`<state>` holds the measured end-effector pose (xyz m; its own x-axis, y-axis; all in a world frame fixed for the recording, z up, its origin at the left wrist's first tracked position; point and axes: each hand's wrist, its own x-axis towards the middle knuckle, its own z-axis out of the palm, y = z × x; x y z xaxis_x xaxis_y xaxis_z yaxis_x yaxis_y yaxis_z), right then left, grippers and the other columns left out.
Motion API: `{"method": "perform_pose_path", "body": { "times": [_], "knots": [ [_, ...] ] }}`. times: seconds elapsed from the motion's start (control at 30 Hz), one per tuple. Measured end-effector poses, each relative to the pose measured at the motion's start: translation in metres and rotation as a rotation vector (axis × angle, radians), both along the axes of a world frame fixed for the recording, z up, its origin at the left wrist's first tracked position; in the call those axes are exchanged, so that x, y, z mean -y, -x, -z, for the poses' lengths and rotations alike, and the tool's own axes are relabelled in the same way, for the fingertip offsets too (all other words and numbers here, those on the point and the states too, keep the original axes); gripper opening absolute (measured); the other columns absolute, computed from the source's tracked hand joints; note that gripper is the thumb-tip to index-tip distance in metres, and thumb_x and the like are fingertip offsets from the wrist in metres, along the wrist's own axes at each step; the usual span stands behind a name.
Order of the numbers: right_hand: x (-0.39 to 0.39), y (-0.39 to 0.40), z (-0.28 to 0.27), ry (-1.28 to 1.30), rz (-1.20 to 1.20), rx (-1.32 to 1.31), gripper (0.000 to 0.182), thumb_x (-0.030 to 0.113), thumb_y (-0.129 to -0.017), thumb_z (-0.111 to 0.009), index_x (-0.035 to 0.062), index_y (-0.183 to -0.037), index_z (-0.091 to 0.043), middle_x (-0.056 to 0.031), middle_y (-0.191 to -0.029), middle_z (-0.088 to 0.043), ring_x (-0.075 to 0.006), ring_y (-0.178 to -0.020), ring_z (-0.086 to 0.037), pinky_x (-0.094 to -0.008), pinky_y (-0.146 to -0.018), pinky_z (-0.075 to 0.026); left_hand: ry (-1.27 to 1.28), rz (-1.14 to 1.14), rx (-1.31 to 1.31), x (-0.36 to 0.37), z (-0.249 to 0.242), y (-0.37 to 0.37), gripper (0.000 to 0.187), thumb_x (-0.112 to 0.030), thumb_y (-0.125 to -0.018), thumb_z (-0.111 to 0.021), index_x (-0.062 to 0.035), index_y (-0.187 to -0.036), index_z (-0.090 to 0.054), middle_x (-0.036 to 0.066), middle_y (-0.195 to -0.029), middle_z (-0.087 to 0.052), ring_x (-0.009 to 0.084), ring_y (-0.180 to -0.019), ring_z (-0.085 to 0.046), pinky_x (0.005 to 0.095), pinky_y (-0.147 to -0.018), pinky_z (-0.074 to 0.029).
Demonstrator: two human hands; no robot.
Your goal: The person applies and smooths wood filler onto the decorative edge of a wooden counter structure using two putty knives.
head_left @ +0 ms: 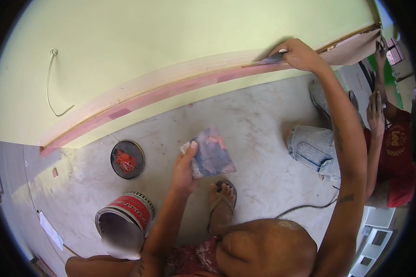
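Observation:
My right hand [298, 54] is closed around a putty knife [273, 59], its dark blade lying against the wall along a pink filled strip [171, 95]. My left hand [185, 171] grips the edge of a thin, shiny rectangular plate [213, 157] above the floor. A smear of pink putty [214, 140] shows near the plate's top edge. White residue marks the left thumb and fingertips. The pink strip runs along the low part of the pale yellow-green wall [171, 32].
On the floor [259, 124] lie a round dark lid [127, 159] with red paste and a tipped paint can [127, 217]. A cable [307, 212] crosses at right. Another person in a red shirt [395, 152] and jeans works close by. A wire [51, 87] hangs from the wall.

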<state>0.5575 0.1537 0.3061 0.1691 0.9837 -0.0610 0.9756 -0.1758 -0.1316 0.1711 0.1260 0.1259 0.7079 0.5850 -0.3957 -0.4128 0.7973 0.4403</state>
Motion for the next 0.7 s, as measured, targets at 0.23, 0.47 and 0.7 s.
{"method": "perform_pose_path", "body": {
  "times": [0.23,0.47,0.7],
  "knots": [
    [0.076,0.097,-0.023,-0.284,0.209,-0.642,0.026,0.02,-0.091,-0.062,0.0001,-0.105,-0.068,-0.0109,-0.089,-0.07,-0.0182,-0.078,-0.065,-0.0326,-0.07,-0.054,0.041,0.005,0.143,-0.004,-0.015,0.001,0.037,-0.032,-0.102,-0.046,-0.0031,-0.124,-0.054,0.008,-0.115,-0.063,0.0196,-0.103,-0.063,0.0357,-0.09,-0.052],
    [0.113,0.185,0.04,0.24,0.532,-1.674,0.036,0.026,-0.083,-0.076,0.0003,-0.107,-0.065,-0.0013,-0.088,-0.067,-0.0095,-0.071,-0.062,-0.024,-0.06,-0.049,0.183,0.043,0.096,0.0,-0.043,-0.006,0.035,-0.035,-0.1,-0.046,-0.0048,-0.117,-0.055,0.008,-0.104,-0.063,0.0189,-0.087,-0.065,0.0332,-0.076,-0.055],
    [0.145,0.153,0.081,0.165,0.715,-1.446,0.032,0.025,-0.086,-0.073,0.0013,-0.106,-0.065,-0.0019,-0.09,-0.068,-0.0117,-0.07,-0.064,-0.0243,-0.059,-0.05,-0.064,0.146,0.45,-0.01,-0.047,0.018,0.043,-0.035,-0.101,-0.044,0.0018,-0.122,-0.053,0.012,-0.109,-0.061,0.0221,-0.1,-0.061,0.0373,-0.088,-0.051]
  ]
}}
